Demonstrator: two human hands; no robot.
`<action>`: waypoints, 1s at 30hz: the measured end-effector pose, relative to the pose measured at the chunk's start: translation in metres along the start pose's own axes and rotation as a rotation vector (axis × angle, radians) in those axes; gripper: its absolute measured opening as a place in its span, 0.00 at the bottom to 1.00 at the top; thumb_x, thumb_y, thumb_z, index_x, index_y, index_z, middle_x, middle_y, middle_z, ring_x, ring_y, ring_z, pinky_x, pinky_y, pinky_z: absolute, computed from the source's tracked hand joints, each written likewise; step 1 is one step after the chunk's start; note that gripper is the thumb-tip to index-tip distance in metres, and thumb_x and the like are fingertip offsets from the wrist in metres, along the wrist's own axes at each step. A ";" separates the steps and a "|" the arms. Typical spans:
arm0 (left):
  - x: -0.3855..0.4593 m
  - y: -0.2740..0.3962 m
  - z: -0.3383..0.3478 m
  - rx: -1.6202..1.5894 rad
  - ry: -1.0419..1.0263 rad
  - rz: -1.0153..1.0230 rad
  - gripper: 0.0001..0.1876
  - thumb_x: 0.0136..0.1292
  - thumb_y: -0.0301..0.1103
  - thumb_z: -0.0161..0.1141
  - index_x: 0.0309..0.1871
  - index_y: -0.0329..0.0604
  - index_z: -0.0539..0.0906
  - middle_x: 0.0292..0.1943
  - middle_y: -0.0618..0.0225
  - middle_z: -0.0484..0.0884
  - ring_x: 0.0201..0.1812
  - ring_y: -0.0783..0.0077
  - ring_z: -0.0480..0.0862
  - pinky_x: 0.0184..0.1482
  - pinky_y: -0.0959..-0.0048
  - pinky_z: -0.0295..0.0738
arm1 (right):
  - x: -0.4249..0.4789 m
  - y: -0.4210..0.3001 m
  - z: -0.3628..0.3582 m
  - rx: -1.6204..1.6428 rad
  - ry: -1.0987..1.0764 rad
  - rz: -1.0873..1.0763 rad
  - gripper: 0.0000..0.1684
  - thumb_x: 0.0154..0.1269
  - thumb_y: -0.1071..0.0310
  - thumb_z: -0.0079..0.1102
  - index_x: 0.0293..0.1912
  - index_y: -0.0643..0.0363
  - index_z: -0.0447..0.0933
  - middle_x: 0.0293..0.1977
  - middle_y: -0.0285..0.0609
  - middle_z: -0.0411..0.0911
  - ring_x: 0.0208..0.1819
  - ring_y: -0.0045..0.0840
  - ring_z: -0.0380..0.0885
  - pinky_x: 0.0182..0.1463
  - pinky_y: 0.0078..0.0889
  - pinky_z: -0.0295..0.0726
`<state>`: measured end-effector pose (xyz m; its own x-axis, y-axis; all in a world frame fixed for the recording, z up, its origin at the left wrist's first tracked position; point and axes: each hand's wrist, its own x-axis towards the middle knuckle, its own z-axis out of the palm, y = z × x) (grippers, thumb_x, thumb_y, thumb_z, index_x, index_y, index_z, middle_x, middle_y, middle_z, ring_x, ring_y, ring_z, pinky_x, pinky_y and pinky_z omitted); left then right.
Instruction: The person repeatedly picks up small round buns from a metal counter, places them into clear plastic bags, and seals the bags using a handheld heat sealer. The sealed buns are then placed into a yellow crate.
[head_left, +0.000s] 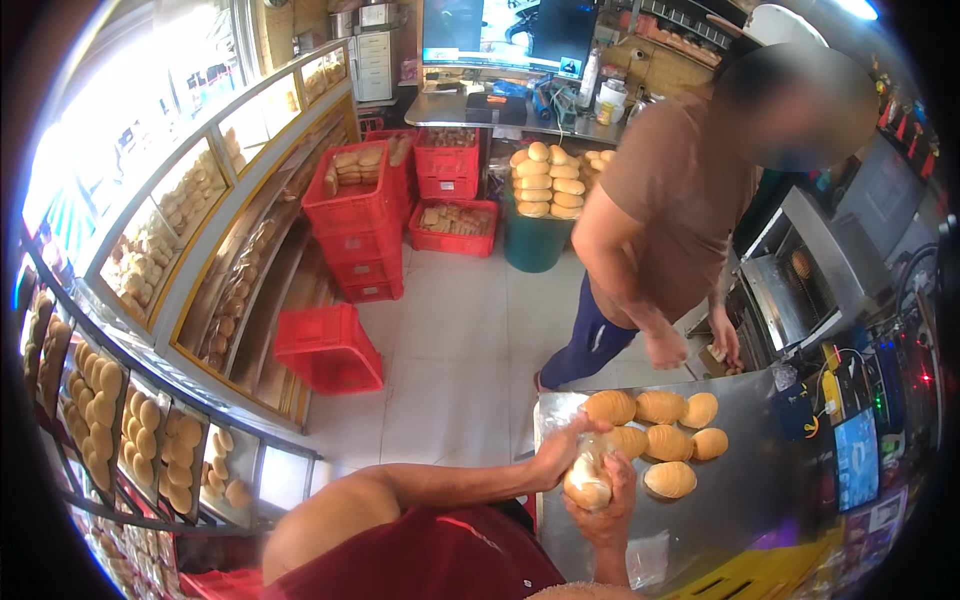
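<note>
A bread roll in a clear plastic bag (587, 486) is held between my two hands over the steel table (720, 510). My left hand (564, 451) pinches the upper part of the bag. Wrapped around the roll's right side is my right hand (606, 504). Just beyond, several golden loaves lie together on the tabletop, among them a ridged loaf (669, 442) and a smaller roll (670, 480). Some clear plastic (561, 409) rests at the table's far left corner. A flat clear bag (646, 559) lies near my right forearm.
Across the table stands a person (667, 202) in a brown shirt, reaching down beside a steel machine (787, 277). Red crates (352, 217) are stacked on the floor; one crate (330, 349) lies tipped. Bread fills a green bin (534, 240). A tray rack (112, 450) stands left.
</note>
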<state>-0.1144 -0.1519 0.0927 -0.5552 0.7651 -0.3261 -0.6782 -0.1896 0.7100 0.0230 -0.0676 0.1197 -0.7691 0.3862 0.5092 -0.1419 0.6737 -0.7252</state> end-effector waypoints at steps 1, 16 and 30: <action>0.000 0.001 0.000 0.134 -0.042 -0.007 0.28 0.82 0.51 0.36 0.62 0.36 0.78 0.60 0.58 0.78 0.59 0.68 0.78 0.66 0.66 0.71 | -0.009 0.006 0.007 0.277 0.058 0.205 0.40 0.56 0.59 0.72 0.64 0.62 0.66 0.57 0.46 0.74 0.55 0.32 0.78 0.56 0.32 0.80; -0.004 0.085 -0.045 0.275 -1.241 -0.903 0.34 0.79 0.57 0.35 0.49 0.32 0.81 0.38 0.47 0.86 0.45 0.58 0.86 0.54 0.64 0.78 | 0.076 -0.103 0.001 -0.457 -0.450 -0.394 0.15 0.54 0.69 0.69 0.43 0.47 0.84 0.58 0.31 0.76 0.63 0.36 0.69 0.63 0.48 0.71; 0.036 0.051 -0.036 0.852 -1.589 -0.678 0.24 0.62 0.52 0.65 0.41 0.34 0.87 0.38 0.56 0.87 0.41 0.63 0.86 0.44 0.65 0.80 | 0.000 -0.032 0.012 -0.698 -0.590 -0.019 0.04 0.57 0.63 0.63 0.35 0.45 0.79 0.41 0.33 0.78 0.51 0.31 0.75 0.57 0.47 0.63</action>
<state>-0.1860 -0.1560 0.0947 0.8756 0.4376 -0.2045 0.0923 0.2641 0.9601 0.0203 -0.0964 0.1372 -0.9915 0.1158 0.0597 0.1038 0.9788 -0.1764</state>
